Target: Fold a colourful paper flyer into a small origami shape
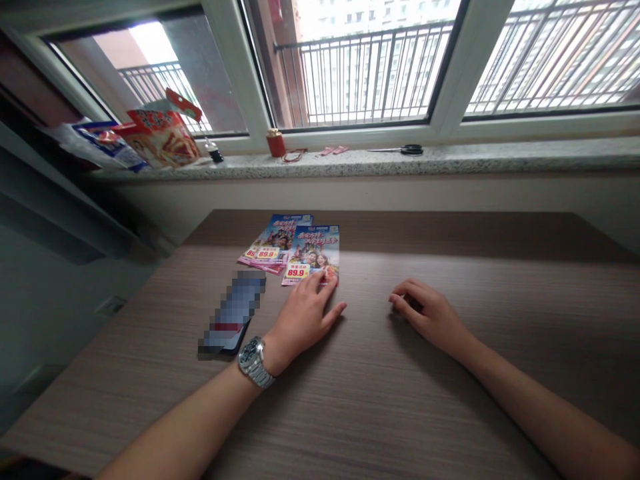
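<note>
My left hand [307, 310] lies palm down with its fingers stretched out, the fingertips on the lower edge of a colourful flyer [316, 247] marked 89.9. Just left of that flyer is a small stack of similar flyers [283, 233], partly overlapped by it. A phone [235, 310] with a pixelated screen rests on the table by my left wrist, which wears a metal wristwatch [255, 360]. To the right, my right hand [423, 310] rests on the table with its fingers curled in and thumb close to them; nothing shows in it.
The wood-grain table [380, 413] runs up to the wall below a stone windowsill [345, 165]. On the sill are snack bags [163, 137], a small dark bottle [213, 152], a red container [275, 143] and black-handled scissors [411, 150]. A grey curtain [45, 193] hangs at left.
</note>
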Action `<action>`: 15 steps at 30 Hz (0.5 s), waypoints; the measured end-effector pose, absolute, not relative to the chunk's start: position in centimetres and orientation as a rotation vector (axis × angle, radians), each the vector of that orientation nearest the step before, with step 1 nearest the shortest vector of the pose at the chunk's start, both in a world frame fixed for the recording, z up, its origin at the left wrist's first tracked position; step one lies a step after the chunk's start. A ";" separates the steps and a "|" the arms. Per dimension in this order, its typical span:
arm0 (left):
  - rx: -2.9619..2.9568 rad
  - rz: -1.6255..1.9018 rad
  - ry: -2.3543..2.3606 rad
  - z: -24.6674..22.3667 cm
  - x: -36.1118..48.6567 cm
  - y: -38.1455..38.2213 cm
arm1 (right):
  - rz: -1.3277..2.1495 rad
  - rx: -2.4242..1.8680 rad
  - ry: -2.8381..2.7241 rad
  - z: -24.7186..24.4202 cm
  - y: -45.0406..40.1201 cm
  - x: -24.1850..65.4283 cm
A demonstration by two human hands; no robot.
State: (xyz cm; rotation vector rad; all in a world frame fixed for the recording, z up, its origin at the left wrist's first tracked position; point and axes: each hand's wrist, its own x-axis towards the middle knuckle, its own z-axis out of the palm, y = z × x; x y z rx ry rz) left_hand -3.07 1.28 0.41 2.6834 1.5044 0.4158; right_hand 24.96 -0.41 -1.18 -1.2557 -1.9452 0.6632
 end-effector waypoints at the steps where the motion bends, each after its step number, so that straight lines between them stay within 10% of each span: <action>1: 2.688 0.414 1.464 0.5 -2.9 1.0 | 0.660 -1.259 -1.933 -1.1 -0.4 25.0; 15: 2.727 0.373 1.015 1.6 -1.5 -0.5 | 0.525 -1.260 -1.910 -1.1 -0.3 25.1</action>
